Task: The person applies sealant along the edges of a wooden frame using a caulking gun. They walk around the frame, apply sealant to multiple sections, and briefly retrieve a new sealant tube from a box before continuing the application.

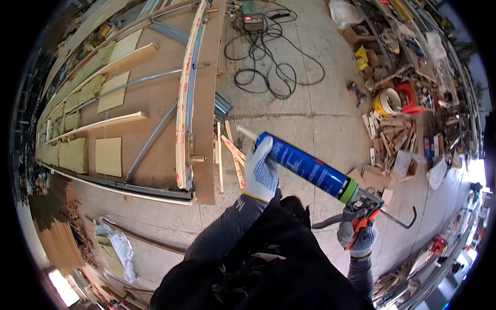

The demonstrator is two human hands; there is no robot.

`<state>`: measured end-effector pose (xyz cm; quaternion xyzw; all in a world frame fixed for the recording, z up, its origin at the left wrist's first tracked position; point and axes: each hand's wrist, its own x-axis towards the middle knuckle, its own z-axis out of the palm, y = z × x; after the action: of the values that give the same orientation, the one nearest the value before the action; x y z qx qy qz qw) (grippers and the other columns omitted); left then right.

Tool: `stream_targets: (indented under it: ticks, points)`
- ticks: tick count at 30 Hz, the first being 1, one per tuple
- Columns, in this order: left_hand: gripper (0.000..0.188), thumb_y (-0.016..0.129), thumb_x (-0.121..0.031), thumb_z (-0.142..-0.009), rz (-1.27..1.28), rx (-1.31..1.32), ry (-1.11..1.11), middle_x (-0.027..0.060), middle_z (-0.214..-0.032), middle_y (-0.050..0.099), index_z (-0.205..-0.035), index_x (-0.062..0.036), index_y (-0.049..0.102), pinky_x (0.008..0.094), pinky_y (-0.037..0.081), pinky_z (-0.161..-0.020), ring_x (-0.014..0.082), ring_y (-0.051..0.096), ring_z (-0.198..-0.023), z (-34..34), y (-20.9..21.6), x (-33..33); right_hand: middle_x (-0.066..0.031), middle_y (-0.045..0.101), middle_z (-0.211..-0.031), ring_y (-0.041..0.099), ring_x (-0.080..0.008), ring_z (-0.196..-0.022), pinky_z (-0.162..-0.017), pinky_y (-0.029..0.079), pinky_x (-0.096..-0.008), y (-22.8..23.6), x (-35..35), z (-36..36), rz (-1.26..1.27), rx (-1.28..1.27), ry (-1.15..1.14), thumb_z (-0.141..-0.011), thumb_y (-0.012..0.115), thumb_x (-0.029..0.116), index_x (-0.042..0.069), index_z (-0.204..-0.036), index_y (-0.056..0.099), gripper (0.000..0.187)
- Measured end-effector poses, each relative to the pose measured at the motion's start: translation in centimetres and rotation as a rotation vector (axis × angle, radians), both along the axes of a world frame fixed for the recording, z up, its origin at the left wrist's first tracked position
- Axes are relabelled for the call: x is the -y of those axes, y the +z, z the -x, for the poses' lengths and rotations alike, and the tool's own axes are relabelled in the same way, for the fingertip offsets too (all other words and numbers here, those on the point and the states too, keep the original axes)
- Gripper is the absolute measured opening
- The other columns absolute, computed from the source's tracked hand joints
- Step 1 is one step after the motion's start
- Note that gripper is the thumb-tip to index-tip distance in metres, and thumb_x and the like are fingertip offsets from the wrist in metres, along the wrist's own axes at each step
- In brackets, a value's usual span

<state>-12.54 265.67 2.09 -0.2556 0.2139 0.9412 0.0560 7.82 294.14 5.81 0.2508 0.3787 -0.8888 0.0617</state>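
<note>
A caulking gun (pixel 362 206) loaded with a blue sealant cartridge (pixel 306 165) slants across in front of me. Its pale nozzle (pixel 246 132) points up and left toward the edge of a large framed panel (pixel 204 155). My left hand (pixel 261 173), in a grey-white dotted glove, is closed around the front end of the cartridge. At the rear, my right hand (pixel 360 238), gloved alike, grips the orange handle. The dark trigger lever (pixel 326 222) sticks out to the left of that hand, and the hooked plunger rod (pixel 400 222) extends behind.
The panel carries metal bars, wooden strips and insulation pieces (pixel 73 155). Wood strips (pixel 235 150) lie on the floor beside it. Ahead are a green machine (pixel 253 15) and coiled black cables (pixel 268 67). To the right are a drill (pixel 356 93), a bucket (pixel 386 102) and piled wood offcuts (pixel 395 137).
</note>
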Motion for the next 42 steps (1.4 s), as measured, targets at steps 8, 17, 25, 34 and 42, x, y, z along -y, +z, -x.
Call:
stream_targets:
  ticks: [8,17,25,34,42]
  points:
    - [0.034,0.068,-0.025,-0.098,-0.251,-0.082,-0.102,0.0118,-0.115,0.067,-0.123,-0.0031,0.061,0.0399,0.052,-0.101,0.0269,0.065,-0.111,15.7,1.9,-12.2,-0.0088,0.059,-0.077,0.053,-0.0217,-0.054,-0.048,0.044,-0.0352,-3.3,-5.7,22.0,0.227,-0.178,0.183,-0.102,0.043,0.05,-0.001,-0.134,0.05,0.061]
    - [0.02,0.067,-0.014,-0.096,0.003,-0.128,0.252,0.0081,-0.112,0.069,-0.113,-0.0044,0.064,0.0377,0.054,-0.096,0.0232,0.068,-0.103,33.3,2.4,-14.8,-0.0057,0.051,-0.072,0.043,-0.0191,-0.048,-0.04,0.037,-0.0339,-4.0,-10.5,48.5,0.384,-0.012,0.466,-0.1,0.042,0.059,-0.002,-0.133,0.051,0.07]
    - [0.025,0.07,-0.019,-0.096,0.105,-0.111,0.548,0.0058,-0.106,0.068,-0.115,-0.0054,0.06,0.0371,0.057,-0.089,0.0196,0.068,-0.097,49.0,3.3,-10.8,-0.0118,0.059,-0.072,0.057,-0.0248,-0.058,-0.054,0.047,-0.0335,-6.1,-4.3,72.9,-0.072,-0.226,0.788,-0.101,0.046,0.047,0.0,-0.095,0.059,0.049]
    - [0.023,0.067,-0.017,-0.097,0.111,-0.106,0.907,0.0066,-0.1,0.067,-0.114,-0.0035,0.058,0.0373,0.058,-0.085,0.0209,0.069,-0.091,64.5,2.9,-1.9,-0.0198,0.067,-0.103,0.066,-0.0279,-0.079,-0.072,0.054,-0.0373,-2.4,4.9,96.4,-0.056,-0.271,1.465,-0.089,0.066,0.055,-0.004,-0.127,0.053,0.072]
    - [0.022,0.069,-0.019,-0.095,0.233,-0.028,1.173,0.0062,-0.103,0.068,-0.112,-0.0064,0.062,0.0393,0.056,-0.088,0.0231,0.067,-0.096,76.2,2.2,6.1,-0.0149,0.062,-0.125,0.066,-0.0232,-0.1,-0.086,0.054,-0.0374,-4.6,16.1,114.2,-0.038,-0.429,1.698,-0.093,0.06,0.061,-0.002,-0.146,0.043,0.084]
